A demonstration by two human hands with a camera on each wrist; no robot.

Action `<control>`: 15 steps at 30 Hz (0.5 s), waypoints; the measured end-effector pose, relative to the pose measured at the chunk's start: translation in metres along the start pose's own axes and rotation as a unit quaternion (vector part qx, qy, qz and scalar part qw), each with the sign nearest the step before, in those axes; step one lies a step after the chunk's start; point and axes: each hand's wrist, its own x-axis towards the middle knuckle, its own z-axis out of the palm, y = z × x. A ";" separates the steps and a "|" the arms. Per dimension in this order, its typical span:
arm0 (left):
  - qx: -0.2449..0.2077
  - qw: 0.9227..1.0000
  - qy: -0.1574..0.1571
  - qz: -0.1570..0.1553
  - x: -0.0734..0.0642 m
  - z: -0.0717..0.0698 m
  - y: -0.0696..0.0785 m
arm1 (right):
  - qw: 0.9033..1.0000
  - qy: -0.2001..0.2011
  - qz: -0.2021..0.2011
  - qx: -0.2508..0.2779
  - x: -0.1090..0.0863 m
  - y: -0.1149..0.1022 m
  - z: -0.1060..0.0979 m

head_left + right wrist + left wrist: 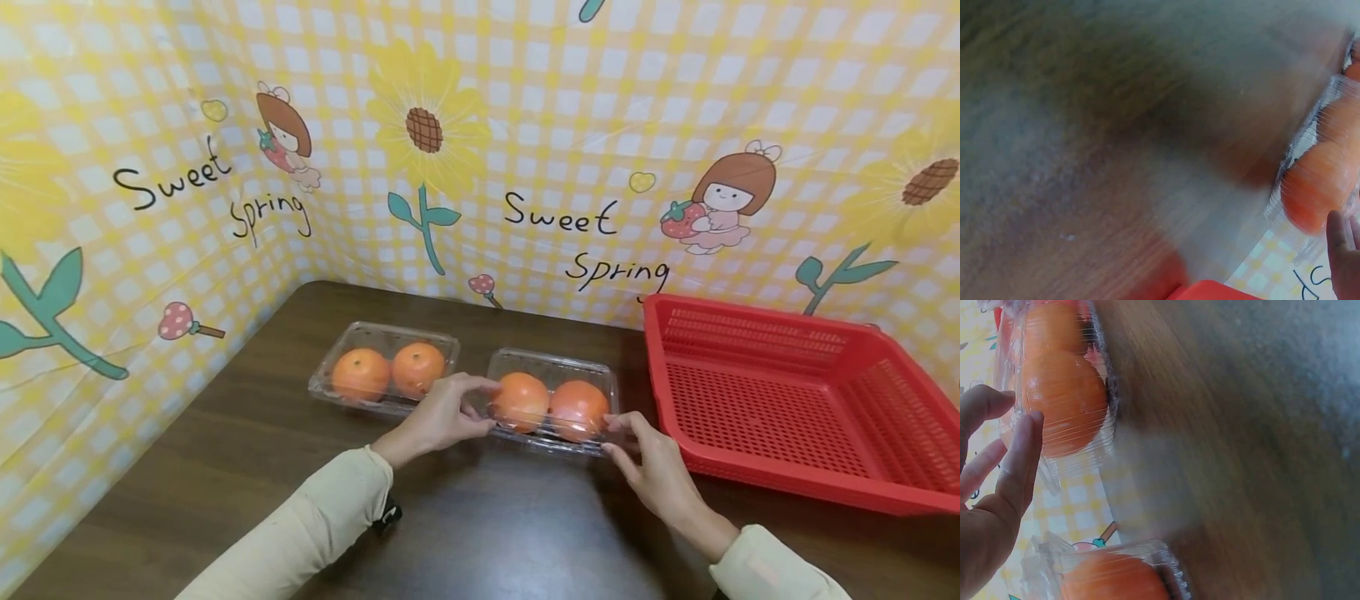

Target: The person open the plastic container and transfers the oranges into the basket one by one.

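A clear plastic clamshell box with two oranges inside stands in the middle of the dark table, its lid down. My left hand holds the left end, thumb low near the front corner and index finger higher up. At the right end, my right hand holds the box with thumb and fingers. In the left wrist view the left fingers lie at the box's edge beside an orange. Only part of the right hand shows in the right wrist view, close to an orange.
A second clear box with two oranges sits to the left, behind my left hand. To the right stands a red plastic basket with perforated walls. A yellow checked cloth covers the wall behind the wooden table.
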 end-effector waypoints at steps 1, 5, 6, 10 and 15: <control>-0.009 1.000 -0.004 -0.007 0.000 -0.001 0.000 | 1.000 0.000 0.001 0.004 0.000 0.000 0.000; -0.035 0.999 -0.008 -0.030 -0.001 -0.001 0.001 | 1.000 0.008 -0.002 0.006 -0.004 0.000 0.001; -0.039 0.999 -0.008 -0.035 -0.001 0.000 0.001 | 1.000 0.012 -0.003 0.006 -0.005 0.000 0.001; -0.039 0.998 0.002 -0.053 -0.002 0.001 0.003 | 0.999 0.033 -0.002 0.010 -0.009 -0.001 0.006; -0.023 0.998 0.020 -0.058 -0.004 0.003 0.005 | 0.998 0.058 0.000 0.015 -0.011 -0.002 0.009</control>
